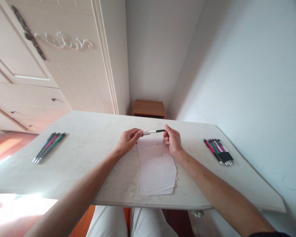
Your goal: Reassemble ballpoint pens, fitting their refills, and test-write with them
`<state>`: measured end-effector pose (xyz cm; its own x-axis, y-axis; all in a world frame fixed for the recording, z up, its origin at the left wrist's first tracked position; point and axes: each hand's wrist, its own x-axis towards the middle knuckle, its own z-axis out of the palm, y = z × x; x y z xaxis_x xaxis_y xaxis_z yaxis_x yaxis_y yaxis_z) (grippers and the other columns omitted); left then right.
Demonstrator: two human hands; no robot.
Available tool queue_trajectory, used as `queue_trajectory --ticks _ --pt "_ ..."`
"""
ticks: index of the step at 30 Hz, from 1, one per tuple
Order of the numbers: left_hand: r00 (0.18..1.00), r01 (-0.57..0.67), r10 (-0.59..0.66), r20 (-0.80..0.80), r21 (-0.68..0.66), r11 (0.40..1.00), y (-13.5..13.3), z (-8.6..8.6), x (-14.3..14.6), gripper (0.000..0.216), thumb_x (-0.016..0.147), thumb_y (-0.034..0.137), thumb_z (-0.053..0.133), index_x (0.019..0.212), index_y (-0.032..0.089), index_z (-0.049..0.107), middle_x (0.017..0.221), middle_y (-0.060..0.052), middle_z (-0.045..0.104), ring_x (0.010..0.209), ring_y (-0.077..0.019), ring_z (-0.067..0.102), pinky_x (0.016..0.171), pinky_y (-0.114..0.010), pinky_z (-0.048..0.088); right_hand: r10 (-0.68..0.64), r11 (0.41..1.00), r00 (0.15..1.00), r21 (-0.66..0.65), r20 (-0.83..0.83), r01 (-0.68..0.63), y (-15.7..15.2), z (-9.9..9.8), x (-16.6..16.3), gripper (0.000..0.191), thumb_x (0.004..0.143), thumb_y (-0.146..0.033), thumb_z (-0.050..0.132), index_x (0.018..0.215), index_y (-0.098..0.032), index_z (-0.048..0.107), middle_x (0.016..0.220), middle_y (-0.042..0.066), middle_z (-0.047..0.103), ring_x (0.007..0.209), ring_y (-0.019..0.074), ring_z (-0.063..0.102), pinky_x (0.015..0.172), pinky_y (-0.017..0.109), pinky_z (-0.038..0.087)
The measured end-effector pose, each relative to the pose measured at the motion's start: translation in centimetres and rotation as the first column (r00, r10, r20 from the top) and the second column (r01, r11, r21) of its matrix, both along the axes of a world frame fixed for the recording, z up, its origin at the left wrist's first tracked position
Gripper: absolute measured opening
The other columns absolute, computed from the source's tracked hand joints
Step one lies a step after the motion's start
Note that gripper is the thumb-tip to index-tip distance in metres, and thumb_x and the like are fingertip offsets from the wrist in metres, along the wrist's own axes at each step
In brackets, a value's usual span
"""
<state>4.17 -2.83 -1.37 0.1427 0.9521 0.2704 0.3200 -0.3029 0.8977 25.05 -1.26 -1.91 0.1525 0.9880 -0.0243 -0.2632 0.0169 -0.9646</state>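
Between my two hands a white pen (153, 132) with a black grip is held level above the top edge of the paper. My left hand (129, 140) pinches its clip end between thumb and fingers. At the other end, my right hand (173, 139) pinches the pen near the tip, which the fingers hide. Below lie lined paper sheets (158, 171), loosely stacked, with some handwriting near the top and a small scribble.
Several pens (219, 152) in pink, green, white and purple lie together at the table's right. At the left is another group of pens (49, 148). The white table (101, 131) stands near a wall, a white cabinet (88, 65) and a brown wooden stand (149, 107).
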Motion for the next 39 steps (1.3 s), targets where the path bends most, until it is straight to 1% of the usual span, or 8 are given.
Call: queue_trajectory --ticks 5,10,13,17,22,25,28,39 --pt "1.0 0.021 -0.02 0.013 -0.029 0.999 -0.2 0.3 -0.1 0.055 0.089 0.062 0.044 0.083 0.014 0.07 0.059 -0.001 0.059 0.052 -0.0118 0.051 0.05 -0.022 0.038 0.006 1.0 1.0 -0.006 0.008 -0.006 0.1 0.0 0.0 0.046 0.072 -0.053 0.069 0.049 -0.018 0.051 0.033 -0.008 0.034 0.028 0.0033 0.028 0.03 0.019 0.022" --pt "1.0 0.023 -0.024 -0.017 -0.015 1.0 -0.1 0.1 0.0 0.052 0.089 0.06 0.047 0.079 0.014 0.069 0.055 0.0 0.055 0.051 -0.0109 0.049 0.052 -0.021 0.039 0.006 1.0 1.0 0.001 0.008 -0.006 0.1 -0.1 0.1 0.045 0.073 -0.053 0.068 0.049 -0.018 0.051 0.033 -0.008 0.034 0.028 0.0034 0.028 0.031 0.019 0.023" --pt "0.998 0.049 -0.048 0.047 -0.026 0.998 0.0 -0.1 0.1 0.045 0.084 0.056 0.057 0.094 0.014 0.068 0.069 -0.002 0.064 0.054 -0.0107 0.051 0.051 -0.022 0.042 0.009 1.0 1.0 -0.003 0.002 -0.009 0.1 -0.2 0.1 0.045 0.073 -0.052 0.068 0.049 -0.018 0.052 0.034 -0.008 0.035 0.028 0.0034 0.028 0.031 0.019 0.022" --pt "0.991 0.064 -0.057 0.123 -0.055 0.996 0.2 -0.6 0.1 0.053 0.08 0.052 0.063 0.117 0.013 0.061 0.077 -0.004 0.068 0.054 -0.0108 0.052 0.051 -0.023 0.044 0.004 1.0 1.0 0.012 0.006 -0.004 0.2 -0.3 0.1 0.046 0.074 -0.051 0.068 0.048 -0.017 0.052 0.034 -0.007 0.036 0.028 0.0033 0.029 0.031 0.019 0.022" --pt "0.996 0.063 -0.06 0.062 -0.053 0.997 0.3 -0.8 0.0 0.041 0.082 0.049 0.062 0.103 0.014 0.067 0.077 -0.005 0.068 0.055 -0.0111 0.054 0.05 -0.022 0.044 0.007 1.0 1.0 0.02 0.013 -0.007 0.2 -0.3 0.2 0.046 0.075 -0.052 0.067 0.049 -0.017 0.052 0.034 -0.007 0.035 0.028 0.0034 0.029 0.03 0.019 0.023" --pt "1.0 0.029 -0.029 0.003 -0.072 0.997 0.2 -0.6 0.0 0.037 0.083 0.048 0.061 0.095 0.014 0.069 0.062 -0.002 0.063 0.052 -0.0122 0.056 0.048 -0.021 0.041 0.003 1.0 1.0 0.018 0.016 -0.004 0.2 -0.3 0.1 0.046 0.075 -0.052 0.067 0.049 -0.017 0.051 0.034 -0.007 0.035 0.028 0.0035 0.029 0.03 0.019 0.023" --pt "1.0 0.015 -0.016 -0.006 -0.082 0.996 0.1 -0.5 0.1 0.038 0.083 0.048 0.061 0.098 0.014 0.069 0.052 0.0 0.058 0.051 -0.0137 0.057 0.048 -0.021 0.04 0.002 1.0 1.0 0.014 0.013 -0.002 0.1 -0.2 0.2 0.046 0.075 -0.052 0.067 0.048 -0.018 0.051 0.034 -0.007 0.035 0.028 0.0035 0.029 0.03 0.019 0.023" --pt "1.0 0.028 -0.029 -0.001 -0.063 0.998 0.1 -0.4 0.2 0.034 0.082 0.047 0.061 0.091 0.015 0.069 0.062 -0.001 0.063 0.053 -0.0135 0.059 0.05 -0.022 0.043 -0.015 1.0 1.0 0.027 0.023 0.014 0.3 -0.2 0.3 0.047 0.075 -0.052 0.068 0.047 -0.018 0.051 0.034 -0.007 0.035 0.029 0.0036 0.029 0.03 0.019 0.024"
